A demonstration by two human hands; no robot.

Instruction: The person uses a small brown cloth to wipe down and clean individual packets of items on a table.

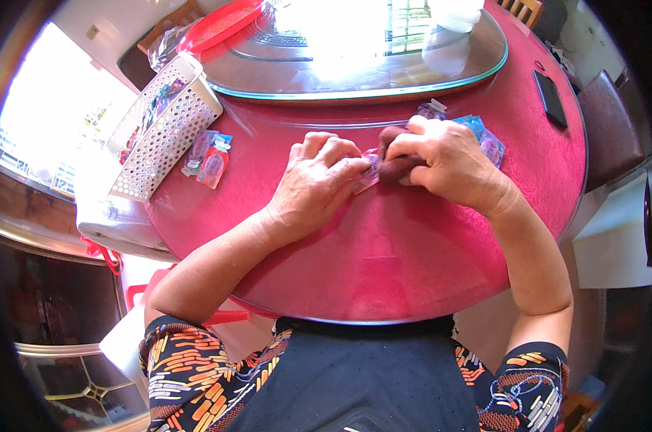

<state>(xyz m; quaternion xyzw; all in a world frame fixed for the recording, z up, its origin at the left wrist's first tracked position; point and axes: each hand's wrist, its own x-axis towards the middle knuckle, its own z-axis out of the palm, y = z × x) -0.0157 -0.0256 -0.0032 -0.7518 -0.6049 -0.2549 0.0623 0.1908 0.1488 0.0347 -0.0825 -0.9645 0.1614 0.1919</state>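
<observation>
On the red tabletop [380,281], my left hand [318,181] pinches the edge of a small clear-and-red packet [365,181] between thumb and fingers. My right hand [445,159] grips a dark brown cloth [396,162], bunched against the packet's right side. Fingers and cloth hide much of that packet. Just past my right hand lie a blue-and-purple group of packets [492,148] and a dark packet with a white tab [433,110]. Left of my left hand, a red-and-clear packet [214,166] overlaps other bluish packets [201,147].
A white perforated plastic basket [169,129] with colourful items in it stands tilted in view at the left. Behind my hands is a raised glass turntable [353,81], bearing a red tray [223,24] and a white container [455,13]. A black phone [550,100] lies near the right edge.
</observation>
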